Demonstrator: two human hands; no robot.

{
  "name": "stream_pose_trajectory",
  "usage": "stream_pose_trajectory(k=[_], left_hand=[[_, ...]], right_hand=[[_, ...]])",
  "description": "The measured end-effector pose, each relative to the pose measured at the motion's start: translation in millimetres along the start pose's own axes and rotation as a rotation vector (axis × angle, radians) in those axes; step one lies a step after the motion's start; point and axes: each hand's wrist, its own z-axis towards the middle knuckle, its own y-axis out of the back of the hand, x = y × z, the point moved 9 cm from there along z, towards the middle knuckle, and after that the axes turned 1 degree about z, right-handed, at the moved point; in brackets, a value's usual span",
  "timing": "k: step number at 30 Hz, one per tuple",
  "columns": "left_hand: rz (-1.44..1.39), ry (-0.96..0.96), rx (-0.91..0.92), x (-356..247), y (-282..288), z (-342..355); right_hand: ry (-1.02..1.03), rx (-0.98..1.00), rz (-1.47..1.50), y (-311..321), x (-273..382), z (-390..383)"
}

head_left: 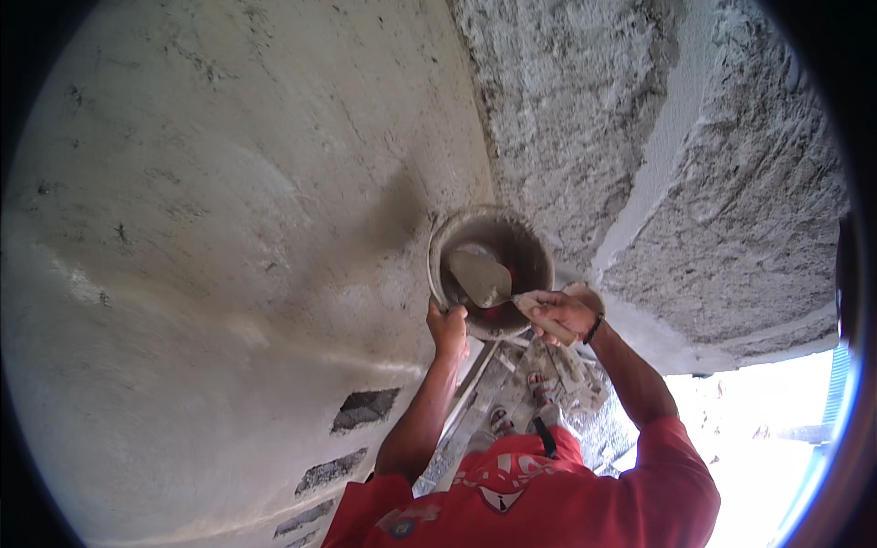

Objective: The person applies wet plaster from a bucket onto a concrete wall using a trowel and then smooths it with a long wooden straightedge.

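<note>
My left hand (448, 331) is closed on the near left rim of a round, mortar-smeared bucket (439, 239). A pointing trowel (481, 278) is in my right hand (565, 313), its handle wrapped by my fingers. The trowel's blade, coated with wet grey mortar, lies over the bucket's mouth. Inside, the bucket looks dark, with a little red showing; how much mortar it holds I cannot tell. Just beyond my right hand shows a pale rounded shape (585, 294) that I cannot make out.
A smoothed plaster wall (201, 183) fills the left side, with several rough recesses (364, 410) low down. Rough grey wall (585, 110) with a smoother strip (671, 128) rises at right. My feet stand on wooden boards (498, 379). Bright daylight enters at lower right.
</note>
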Motion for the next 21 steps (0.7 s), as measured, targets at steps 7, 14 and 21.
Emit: stream_pose_trajectory(k=[7, 14, 21], left_hand=[[-0.061, 0.124, -0.052, 49.3, 33.3, -1.7], [-0.062, 0.083, -0.148, 75.2, 86.1, -25.3], [0.005, 0.157, -0.194, 75.0, 116.3, -51.3]], right_hand=[[0.308, -0.305, 0.123, -3.5, 98.3, -15.0], [1.057, -0.64, 0.072, -16.5, 254.5, -47.1], [1.265, -1.151, -0.094, -11.9, 313.0, 20.1]])
